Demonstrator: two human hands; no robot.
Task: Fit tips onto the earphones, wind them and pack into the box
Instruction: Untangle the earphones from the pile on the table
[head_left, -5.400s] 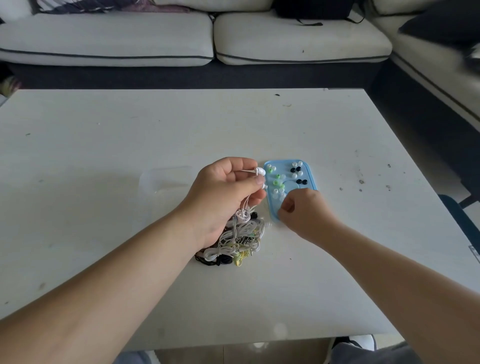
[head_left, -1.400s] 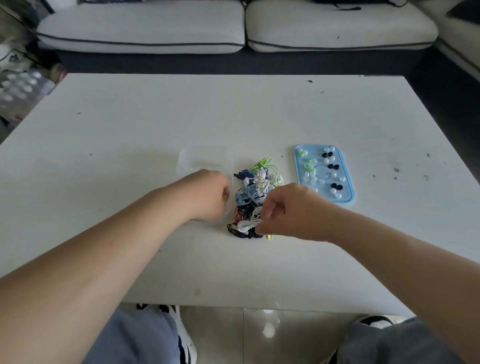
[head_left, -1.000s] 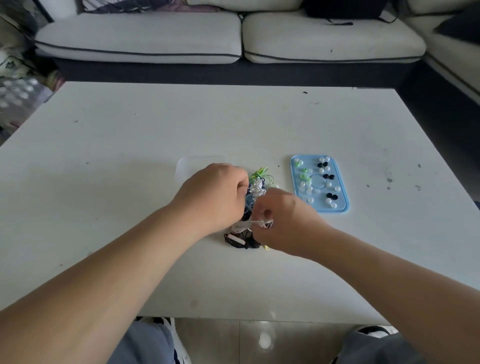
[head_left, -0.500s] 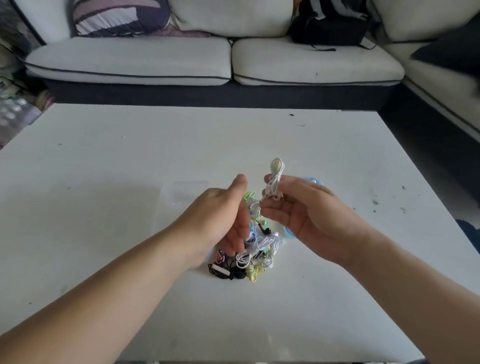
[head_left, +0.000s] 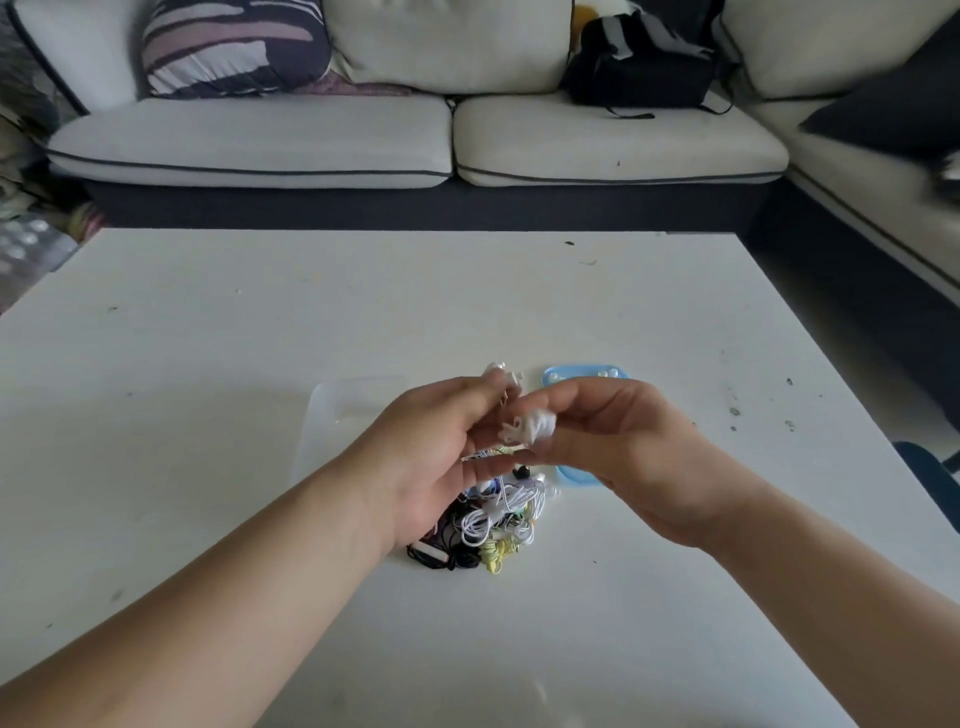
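Both hands are raised above the white table (head_left: 208, 364). My right hand (head_left: 623, 452) holds a small wound bundle of white earphones (head_left: 532, 428) in its curled fingers. My left hand (head_left: 431, 452) pinches the loose white end of that earphone cord (head_left: 506, 382) at its fingertips. Under the hands lies a tangled pile of earphones (head_left: 493, 530) in white, black, yellow and blue. A blue lid (head_left: 582, 374) with loose ear tips on it lies behind my right hand, mostly hidden. A clear plastic box (head_left: 348, 410) sits left of the pile.
A light sofa (head_left: 363, 140) runs along the table's far side with a striped cushion (head_left: 234, 47) and a black bag (head_left: 644, 67) on it. Another sofa section (head_left: 883, 197) stands to the right. Small dark specks mark the table on the right.
Both hands rose from the pile with a white earphone. The right hand's bundle has become a tighter wad, and the left hand now pinches its free end. The head tilted up.
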